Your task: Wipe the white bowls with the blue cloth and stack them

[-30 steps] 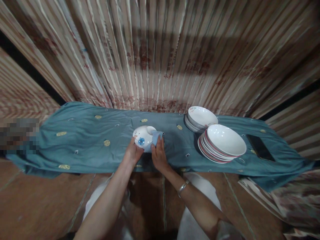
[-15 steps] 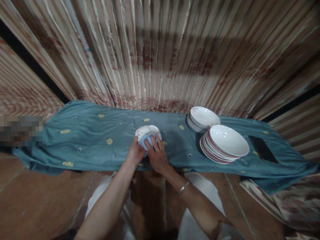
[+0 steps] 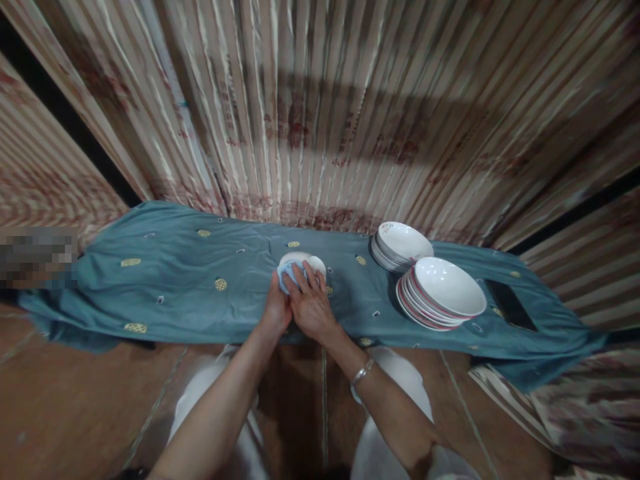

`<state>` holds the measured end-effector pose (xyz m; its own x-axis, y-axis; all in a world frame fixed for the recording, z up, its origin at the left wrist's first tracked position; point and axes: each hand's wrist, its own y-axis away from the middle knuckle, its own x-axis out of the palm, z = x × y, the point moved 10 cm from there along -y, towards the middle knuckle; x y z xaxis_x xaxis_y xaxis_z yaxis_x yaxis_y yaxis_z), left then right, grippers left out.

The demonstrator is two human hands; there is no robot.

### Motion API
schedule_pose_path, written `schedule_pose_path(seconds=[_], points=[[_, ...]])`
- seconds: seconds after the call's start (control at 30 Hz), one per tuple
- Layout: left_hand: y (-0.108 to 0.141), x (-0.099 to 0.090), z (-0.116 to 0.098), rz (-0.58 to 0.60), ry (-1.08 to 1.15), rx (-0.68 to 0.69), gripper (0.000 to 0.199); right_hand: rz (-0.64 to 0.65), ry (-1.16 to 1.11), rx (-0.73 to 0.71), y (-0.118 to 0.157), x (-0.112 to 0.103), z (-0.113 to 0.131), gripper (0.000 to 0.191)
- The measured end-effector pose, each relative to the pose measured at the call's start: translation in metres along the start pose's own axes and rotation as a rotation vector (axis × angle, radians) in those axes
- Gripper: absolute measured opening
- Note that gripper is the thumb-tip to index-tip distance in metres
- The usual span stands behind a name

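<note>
A small white dish (image 3: 316, 267) with a rounded end is held just above the green cloth, near the middle of the front edge. My left hand (image 3: 277, 305) grips it from the left and below. A light blue cloth (image 3: 289, 276) lies over the dish. My right hand (image 3: 312, 303) presses this cloth onto the dish, its fingers bent across it. Both hands are close together, and they hide much of the dish.
Right of my hands stand a stack of white bowls (image 3: 404, 241) and a nearer stack of red-rimmed bowls (image 3: 450, 287). A black phone (image 3: 511, 305) lies beyond them. The green cloth (image 3: 185, 267) covers the table; pleated curtains (image 3: 320, 133) hang behind it.
The view has shifted slightly. My right hand and the blue cloth have moved up and left over the dish, and the dish's patterned part shows less.
</note>
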<state>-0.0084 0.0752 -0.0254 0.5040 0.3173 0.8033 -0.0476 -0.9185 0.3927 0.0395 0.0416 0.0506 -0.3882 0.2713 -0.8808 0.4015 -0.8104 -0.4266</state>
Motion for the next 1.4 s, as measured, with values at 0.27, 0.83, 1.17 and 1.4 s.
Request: schedule_pose_path(seconds=[0.27,0.83,1.17,1.4], points=[[-0.004,-0.015,0.004,-0.053,0.049,-0.069,0.043,0.069,0.046,-0.153,0.011,0.003,0.01,0.048],[0.004,0.01,-0.002,0.012,-0.026,0.027,0.046,0.108,0.089,-0.243,-0.004,-0.009,0.002,0.047],[0.006,0.025,-0.003,0.093,-0.017,0.073,0.043,0.129,0.036,-0.048,-0.058,-0.02,-0.022,0.036],[0.015,0.033,0.0,0.081,-0.089,0.007,0.057,0.11,-0.109,0.072,-0.075,-0.013,-0.059,0.033]])
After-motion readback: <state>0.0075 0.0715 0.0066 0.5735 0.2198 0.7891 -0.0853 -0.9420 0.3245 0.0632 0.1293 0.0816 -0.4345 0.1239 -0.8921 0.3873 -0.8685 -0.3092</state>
